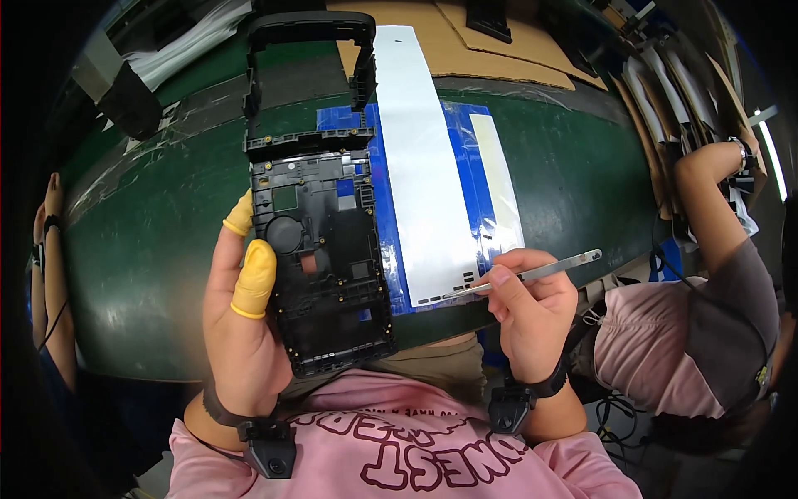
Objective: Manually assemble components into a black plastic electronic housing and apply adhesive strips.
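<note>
Nearest the pink shirt point(416, 457), the left hand point(238, 341), wearing yellow finger cots point(254, 279), grasps a long black plastic housing point(328, 245), its long axis running away from the body. To its right, the right hand point(532, 309) pinches slim silver metal tweezers point(553, 268); their tips point left, among small black rectangular pieces point(468, 280), nearer this hand, on a white paper strip's point(428, 166) near end. Beyond lies brown cardboard point(507, 62).
</note>
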The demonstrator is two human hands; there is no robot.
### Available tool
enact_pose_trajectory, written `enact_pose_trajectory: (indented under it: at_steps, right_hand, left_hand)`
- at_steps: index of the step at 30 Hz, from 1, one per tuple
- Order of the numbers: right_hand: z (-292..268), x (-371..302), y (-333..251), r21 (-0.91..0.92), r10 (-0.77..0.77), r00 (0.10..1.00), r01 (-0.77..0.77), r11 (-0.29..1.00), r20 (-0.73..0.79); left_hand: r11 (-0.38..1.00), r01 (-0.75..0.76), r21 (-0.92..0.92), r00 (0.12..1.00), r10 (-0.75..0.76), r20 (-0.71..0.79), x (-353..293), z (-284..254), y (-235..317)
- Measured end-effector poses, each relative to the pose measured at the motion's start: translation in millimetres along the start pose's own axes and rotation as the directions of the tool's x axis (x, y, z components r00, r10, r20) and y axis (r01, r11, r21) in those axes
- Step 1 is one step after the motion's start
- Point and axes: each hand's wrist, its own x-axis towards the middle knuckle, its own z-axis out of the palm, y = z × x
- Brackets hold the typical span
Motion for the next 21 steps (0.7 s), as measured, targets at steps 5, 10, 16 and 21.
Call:
enact_pose_trajectory:
  at_steps: [5, 10, 16, 21]
  right_hand:
    - [0.0, 0.0, 0.9, -0.002, 0.020, 1.000, -0.020, 1.000, 0.007]
    - [0.9, 1.6, 2.5, -0.033, 0.003, 1.000, -0.003, 0.999, 0.004]
    - [2.1, 2.4, 3.9, -0.040, 0.011, 1.000, -0.011, 0.999, 0.017]
    - [0.0, 4.5, 1.2, 0.037, 0.052, 0.998, -0.052, 0.998, 0.020]
  left_hand:
    - [1.000, 0.001, -0.016, 0.998, 0.000, 0.063, -1.3, -1.3, -3.1]
    - [0.999, 0.007, -0.038, 0.992, -0.002, 0.129, -1.8, -5.1, -6.2]
    - [0.993, 0.015, -0.114, 0.999, -0.011, 0.031, 0.5, 1.8, -5.3]
    - [0.989, 0.042, -0.142, 0.995, -0.029, 0.093, 0.9, -3.3, -3.7]
